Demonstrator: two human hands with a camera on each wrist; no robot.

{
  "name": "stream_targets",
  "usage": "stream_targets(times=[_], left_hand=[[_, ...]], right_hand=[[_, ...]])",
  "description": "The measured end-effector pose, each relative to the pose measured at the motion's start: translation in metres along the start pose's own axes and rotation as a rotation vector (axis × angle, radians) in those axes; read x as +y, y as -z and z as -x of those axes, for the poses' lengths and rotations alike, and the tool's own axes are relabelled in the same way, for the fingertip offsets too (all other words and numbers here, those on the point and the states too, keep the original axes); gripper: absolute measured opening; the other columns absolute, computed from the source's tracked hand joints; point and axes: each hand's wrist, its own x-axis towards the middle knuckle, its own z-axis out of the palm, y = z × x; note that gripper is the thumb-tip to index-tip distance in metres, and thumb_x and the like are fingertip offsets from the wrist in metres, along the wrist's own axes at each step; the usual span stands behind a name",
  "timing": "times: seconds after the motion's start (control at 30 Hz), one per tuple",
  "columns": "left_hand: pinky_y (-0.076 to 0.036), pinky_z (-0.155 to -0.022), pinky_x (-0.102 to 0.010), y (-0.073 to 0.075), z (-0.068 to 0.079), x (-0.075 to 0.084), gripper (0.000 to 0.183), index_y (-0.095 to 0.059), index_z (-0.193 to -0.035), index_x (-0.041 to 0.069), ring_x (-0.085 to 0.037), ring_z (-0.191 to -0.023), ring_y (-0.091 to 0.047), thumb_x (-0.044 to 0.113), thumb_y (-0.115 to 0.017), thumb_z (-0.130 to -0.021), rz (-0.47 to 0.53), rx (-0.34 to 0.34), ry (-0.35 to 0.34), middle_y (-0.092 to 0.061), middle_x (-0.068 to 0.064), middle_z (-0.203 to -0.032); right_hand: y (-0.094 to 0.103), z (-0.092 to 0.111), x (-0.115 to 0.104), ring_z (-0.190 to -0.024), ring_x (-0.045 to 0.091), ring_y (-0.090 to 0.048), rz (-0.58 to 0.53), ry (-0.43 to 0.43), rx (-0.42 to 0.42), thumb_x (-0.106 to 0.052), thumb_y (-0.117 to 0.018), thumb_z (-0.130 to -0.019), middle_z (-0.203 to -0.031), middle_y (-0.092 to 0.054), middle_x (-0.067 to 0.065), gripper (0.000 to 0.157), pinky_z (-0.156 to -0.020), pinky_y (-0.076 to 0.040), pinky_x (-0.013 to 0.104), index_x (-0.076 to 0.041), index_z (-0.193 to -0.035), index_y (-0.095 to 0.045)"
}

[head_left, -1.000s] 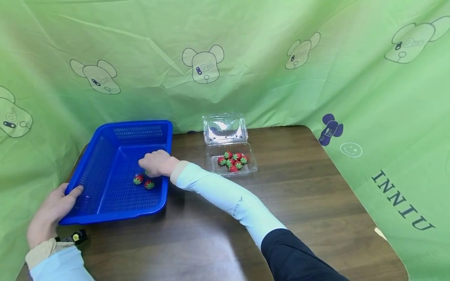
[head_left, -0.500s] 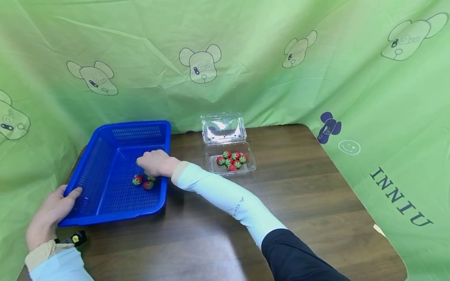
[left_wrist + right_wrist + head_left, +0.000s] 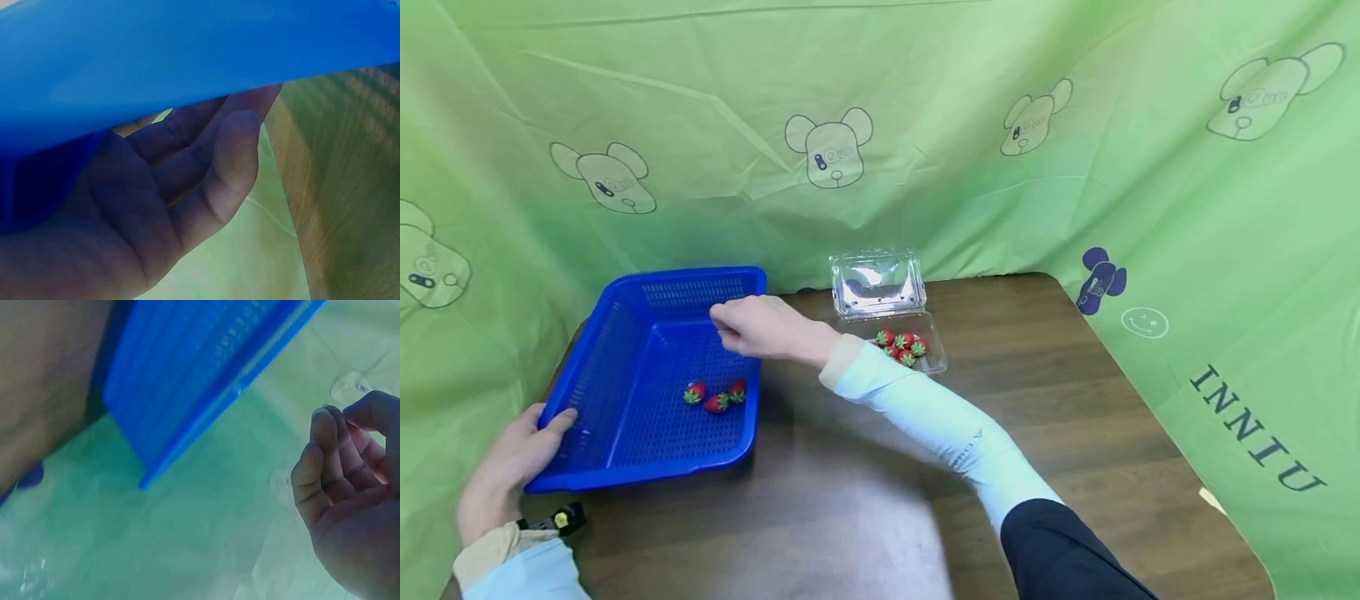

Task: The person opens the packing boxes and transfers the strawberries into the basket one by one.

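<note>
A blue plastic basket (image 3: pixel 640 477) stands on the left of the table, with three strawberries (image 3: pixel 717 403) on its perforated floor. My left hand (image 3: pixel 516 454) grips its left rim near the front corner, thumb over the edge. In the left wrist view, the basket wall (image 3: pixel 187 50) covers part of the left hand's fingers. Above the basket's right side, my right hand (image 3: pixel 767 327) is raised with loosely bent fingers. The right wrist view shows the thumb near the fingertips (image 3: pixel 324 422) and nothing visible between them. More strawberries (image 3: pixel 904 341) lie in a clear clamshell box (image 3: pixel 936 354), partly behind the right sleeve.
The clamshell's lid (image 3: pixel 878 283) stands up at the back, against a green curtain (image 3: pixel 970 200) that surrounds the brown wooden table (image 3: pixel 1037 400). The right forearm (image 3: pixel 925 417) crosses the table's middle. A black strap (image 3: pixel 561 518) sits at the left wrist.
My right hand has risen from the basket floor and drawn back to the right. Three strawberries now show in the basket, one formerly hidden by that hand. The left hand stays put.
</note>
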Motion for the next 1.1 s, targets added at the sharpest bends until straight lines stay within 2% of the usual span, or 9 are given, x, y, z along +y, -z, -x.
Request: stream_targets(times=[0.17,0.4,0.57,0.7,0.8,0.97,1.1], left_hand=[[-0.048,-0.063,-0.028,0.001,-0.001,-0.001,0.065,-0.027,-0.135,-0.018,-0.012,-0.075,-0.058,0.039,-0.025,-0.105,0.013,-0.023,0.015,-0.059,-0.031,-0.103],[-0.049,-0.063,-0.028,0.003,-0.001,-0.001,0.064,-0.029,-0.132,-0.018,-0.012,-0.072,-0.060,0.040,-0.025,-0.105,0.012,-0.033,0.008,-0.062,-0.022,-0.097],[-0.048,-0.063,-0.029,0.002,-0.001,-0.001,0.065,-0.028,-0.133,-0.019,-0.013,-0.074,-0.060,0.040,-0.024,-0.105,0.007,-0.041,0.013,-0.062,-0.023,-0.098],[-0.049,-0.062,-0.029,0.000,0.000,0.000,0.063,-0.029,-0.132,-0.018,-0.013,-0.071,-0.060,0.039,-0.025,-0.105,0.009,-0.027,0.011,-0.063,-0.018,-0.093],[-0.048,-0.062,-0.028,0.000,0.001,0.000,0.062,-0.031,-0.131,-0.018,-0.012,-0.070,-0.059,0.038,-0.025,-0.105,0.000,-0.015,0.005,-0.063,-0.018,-0.092],[-0.048,-0.062,-0.028,-0.001,0.000,0.000,0.064,-0.030,-0.132,-0.019,-0.013,-0.071,-0.059,0.039,-0.025,-0.105,-0.007,-0.009,0.006,-0.063,-0.021,-0.094],[-0.050,-0.062,-0.030,0.000,0.000,-0.002,0.064,-0.030,-0.132,-0.017,-0.013,-0.070,-0.060,0.041,-0.025,-0.105,0.025,-0.021,0.019,-0.063,-0.013,-0.090]], right_hand=[[0.012,0.019,0.020,-0.067,0.011,-0.047,0.059,-0.031,-0.003,-0.014,-0.052,-0.094,-0.076,-0.050,-0.006,0.009,-0.057,-0.043,0.029,-0.014,-0.085,-0.053],[0.017,0.050,0.050,-0.067,0.014,-0.051,0.105,-0.058,-0.004,-0.012,-0.054,-0.093,-0.078,-0.059,-0.002,0.007,-0.060,-0.047,0.032,-0.012,-0.087,-0.057],[0.016,0.075,0.070,-0.063,0.012,-0.049,0.134,-0.102,-0.034,-0.012,-0.055,-0.094,-0.073,-0.056,-0.002,0.010,-0.057,-0.048,0.031,-0.011,-0.084,-0.054],[0.008,0.096,0.089,-0.061,0.012,-0.049,0.102,-0.149,-0.049,-0.011,-0.056,-0.094,-0.069,-0.053,-0.002,0.014,-0.056,-0.047,0.029,-0.012,-0.080,-0.052],[0.002,0.110,0.100,-0.061,0.012,-0.050,0.073,-0.198,-0.110,-0.011,-0.057,-0.094,-0.070,-0.054,-0.003,0.013,-0.056,-0.047,0.028,-0.013,-0.081,-0.053],[-0.009,0.127,0.110,-0.064,0.016,-0.055,0.056,-0.263,-0.269,-0.012,-0.064,-0.091,-0.072,-0.057,0.000,0.007,-0.059,-0.051,0.032,-0.011,-0.089,-0.057],[-0.021,0.133,0.113,-0.076,0.021,-0.063,0.104,-0.287,-0.361,-0.018,-0.070,-0.089,-0.079,-0.062,0.003,0.016,-0.069,-0.054,0.040,-0.010,-0.100,-0.062]])
